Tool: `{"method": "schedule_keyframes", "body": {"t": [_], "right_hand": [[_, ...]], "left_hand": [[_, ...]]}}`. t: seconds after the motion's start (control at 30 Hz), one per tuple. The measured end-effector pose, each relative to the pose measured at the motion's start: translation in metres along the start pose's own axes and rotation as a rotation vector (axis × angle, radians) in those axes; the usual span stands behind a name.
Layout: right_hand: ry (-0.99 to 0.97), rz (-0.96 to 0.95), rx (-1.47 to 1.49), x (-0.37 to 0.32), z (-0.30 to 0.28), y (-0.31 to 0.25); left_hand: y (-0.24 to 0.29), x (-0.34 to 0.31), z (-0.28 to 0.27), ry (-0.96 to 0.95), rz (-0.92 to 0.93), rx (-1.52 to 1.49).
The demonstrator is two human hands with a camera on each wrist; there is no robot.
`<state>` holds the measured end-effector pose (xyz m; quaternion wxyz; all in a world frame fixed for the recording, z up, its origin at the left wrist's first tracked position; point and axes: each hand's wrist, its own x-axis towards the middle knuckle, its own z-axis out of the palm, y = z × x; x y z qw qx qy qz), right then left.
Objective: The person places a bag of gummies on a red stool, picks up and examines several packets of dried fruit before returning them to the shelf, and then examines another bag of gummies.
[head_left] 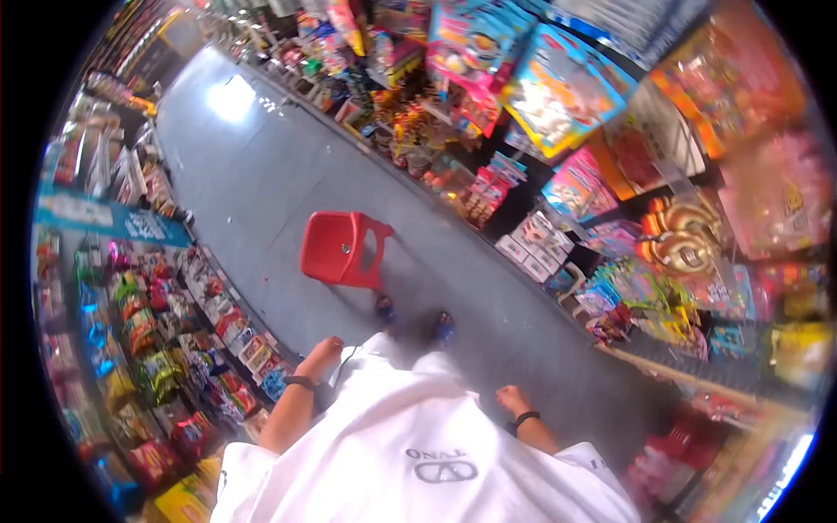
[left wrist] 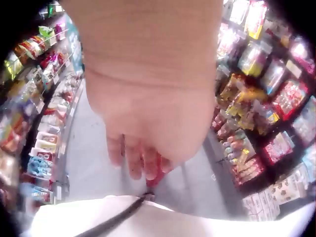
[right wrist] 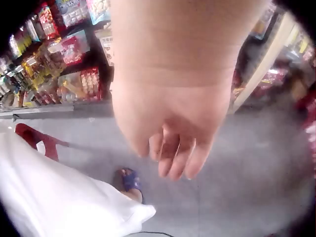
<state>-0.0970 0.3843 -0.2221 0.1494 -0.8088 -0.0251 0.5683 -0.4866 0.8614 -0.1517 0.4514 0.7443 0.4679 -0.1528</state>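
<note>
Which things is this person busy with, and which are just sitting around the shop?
Busy with:
left hand and right hand, both hanging loose and holding nothing
red stool, the nearest thing to them, untouched

Just sitting around:
snack packets along the person's left
toy packs along the person's right

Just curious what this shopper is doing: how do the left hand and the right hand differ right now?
The left hand hangs farther forward, nearer the red stool, than the right hand. In the wrist views, the left hand's fingers show against the red stool, while the right hand's hang over grey floor near a blue sandal. Both hands are loosely curled, hold nothing and wear a dark wristband.
</note>
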Motion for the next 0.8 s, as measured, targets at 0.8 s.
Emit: {"method": "schedule_keyframes", "body": {"t": [0.8], "right_hand": [[0.228, -0.526, -0.52, -0.087, 0.329, -0.546]], "left_hand": [[-0.4, -0.027, -0.164, 0.697, -0.381, -1.169]]}}
